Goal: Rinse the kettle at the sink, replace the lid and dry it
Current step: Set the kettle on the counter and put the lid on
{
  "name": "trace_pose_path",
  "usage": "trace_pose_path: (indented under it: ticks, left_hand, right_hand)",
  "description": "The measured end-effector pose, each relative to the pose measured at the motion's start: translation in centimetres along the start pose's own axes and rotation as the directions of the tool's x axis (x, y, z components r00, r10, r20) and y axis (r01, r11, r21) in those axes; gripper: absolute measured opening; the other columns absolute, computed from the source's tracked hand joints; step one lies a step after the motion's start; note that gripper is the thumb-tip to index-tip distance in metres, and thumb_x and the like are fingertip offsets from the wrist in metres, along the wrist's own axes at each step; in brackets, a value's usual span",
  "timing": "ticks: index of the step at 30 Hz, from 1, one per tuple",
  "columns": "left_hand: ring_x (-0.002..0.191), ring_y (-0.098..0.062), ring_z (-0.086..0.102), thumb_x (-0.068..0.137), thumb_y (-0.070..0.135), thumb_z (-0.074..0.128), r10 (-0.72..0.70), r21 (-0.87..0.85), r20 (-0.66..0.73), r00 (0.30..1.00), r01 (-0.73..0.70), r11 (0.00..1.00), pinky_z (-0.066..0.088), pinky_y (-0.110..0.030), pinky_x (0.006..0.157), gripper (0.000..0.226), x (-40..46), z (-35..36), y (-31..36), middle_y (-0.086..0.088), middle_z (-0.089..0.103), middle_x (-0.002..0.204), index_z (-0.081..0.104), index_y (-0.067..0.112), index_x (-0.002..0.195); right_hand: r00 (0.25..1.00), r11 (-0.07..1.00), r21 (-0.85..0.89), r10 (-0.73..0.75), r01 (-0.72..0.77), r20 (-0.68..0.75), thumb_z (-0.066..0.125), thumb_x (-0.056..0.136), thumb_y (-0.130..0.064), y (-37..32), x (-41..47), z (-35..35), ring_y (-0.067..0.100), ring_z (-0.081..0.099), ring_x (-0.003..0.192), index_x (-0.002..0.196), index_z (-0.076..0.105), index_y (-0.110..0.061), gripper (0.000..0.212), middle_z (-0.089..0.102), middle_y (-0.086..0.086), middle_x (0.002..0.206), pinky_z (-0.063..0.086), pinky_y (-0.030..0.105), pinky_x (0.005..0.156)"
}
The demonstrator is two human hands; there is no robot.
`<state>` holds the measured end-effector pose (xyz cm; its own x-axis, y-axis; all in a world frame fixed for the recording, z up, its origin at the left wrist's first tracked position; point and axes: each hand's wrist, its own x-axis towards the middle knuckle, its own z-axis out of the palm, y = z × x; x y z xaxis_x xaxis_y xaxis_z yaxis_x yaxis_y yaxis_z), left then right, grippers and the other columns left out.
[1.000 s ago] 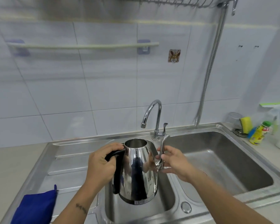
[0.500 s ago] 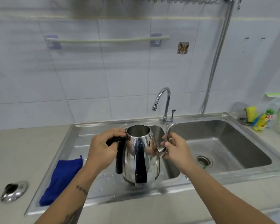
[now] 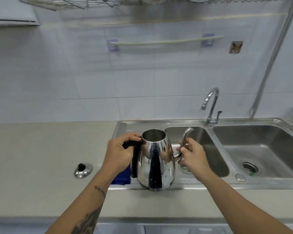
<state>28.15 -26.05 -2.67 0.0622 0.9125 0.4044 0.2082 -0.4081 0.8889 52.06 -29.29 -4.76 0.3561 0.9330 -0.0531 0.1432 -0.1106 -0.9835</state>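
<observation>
**Open kettle held at the sink's front edge, lid off to the left**

Nearest the camera, the grey table (image 3: pixel 41 149) runs across the front, and both forearms reach over it. The left hand (image 3: pixel 119 153) has its grip wrapped around the black handle at the top of the kettle (image 3: pixel 155 159). The right hand (image 3: pixel 192 155) pinches the thin curved spout on the opposite side. The kettle stands upright between the two hands, its long axis vertical, its base at or just above the front rim of the sink (image 3: pixel 184 183); whether it rests there or is held clear cannot be told. Its mouth is open and faces up, so the lid is not yet on.

The lid (image 3: pixel 83 170) lies on the table to the left of the kettle, well apart from it, knob up. It lies out from the handle side, so the left hand is the nearer one. To reach for it that hand would have to let go of the handle, leaving the kettle to the right hand's hold on the spout, or set down. A blue cloth (image 3: pixel 123 178) shows just behind the left wrist, mostly hidden, close beside the kettle on the draining area.

Farther back are the two basins and the tap (image 3: pixel 211 105), with no water seen running. On the wall are a towel rail (image 3: pixel 166 42) and a small animal sticker (image 3: pixel 235 47).

A small mark sits low on the kettle's body, too small to read. No other writing can be made out.
</observation>
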Motion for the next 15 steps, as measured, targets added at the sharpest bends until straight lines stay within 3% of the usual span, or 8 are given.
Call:
trace_pose_path:
  ticks: [4, 8, 11, 15]
  left_hand:
    - [0.098, -0.009, 0.071, 0.074, -0.030, 0.052, 0.015, 0.004, -0.033, 0.999, -0.015, 1.000, 0.055, -0.024, 0.091, 0.058, 1.9, -6.9, -3.0, 0.012, 0.076, 0.094, 0.075, 0.022, 0.079]
    - [0.098, -0.007, 0.071, 0.075, -0.027, 0.055, 0.033, 0.043, 0.015, 0.999, -0.033, 0.999, 0.054, -0.020, 0.089, 0.049, 4.5, -14.3, -6.4, 0.010, 0.075, 0.097, 0.077, 0.016, 0.084]
    - [0.098, -0.005, 0.070, 0.076, -0.026, 0.056, 0.039, 0.055, 0.031, 0.999, -0.041, 0.998, 0.054, -0.019, 0.089, 0.044, 7.0, -19.3, -9.2, 0.008, 0.075, 0.100, 0.077, 0.012, 0.086]
    - [0.098, -0.004, 0.070, 0.077, -0.027, 0.055, 0.027, 0.037, 0.026, 0.999, -0.028, 0.999, 0.055, -0.021, 0.090, 0.053, 10.2, -24.4, -12.2, 0.011, 0.074, 0.099, 0.075, 0.022, 0.083]
  right_hand:
    - [1.000, 1.000, -0.006, -0.021, 0.021, 0.023, 0.045, 0.098, 0.004, -0.9, 0.4, 7.4, 0.020, 0.065, 0.086, 0.097, 0.064, -0.017, 0.028, 0.070, 0.009, 0.094, 0.061, 0.051, 0.073]
    - [1.000, 1.000, 0.016, -0.022, 0.022, 0.008, 0.045, 0.098, 0.004, -1.8, 1.5, 16.1, 0.020, 0.066, 0.092, 0.096, 0.062, -0.021, 0.030, 0.069, 0.008, 0.097, 0.062, 0.051, 0.076]
    - [1.000, 0.999, 0.034, -0.019, 0.019, -0.015, 0.045, 0.100, 0.003, -2.5, 2.7, 22.3, 0.022, 0.066, 0.095, 0.101, 0.063, -0.021, 0.029, 0.069, 0.009, 0.101, 0.062, 0.045, 0.071]
    - [0.998, 0.998, 0.055, 0.016, -0.013, -0.057, 0.045, 0.098, 0.002, -3.3, 4.2, 28.9, 0.023, 0.067, 0.092, 0.095, 0.064, -0.025, 0.034, 0.070, 0.008, 0.100, 0.060, 0.060, 0.081]
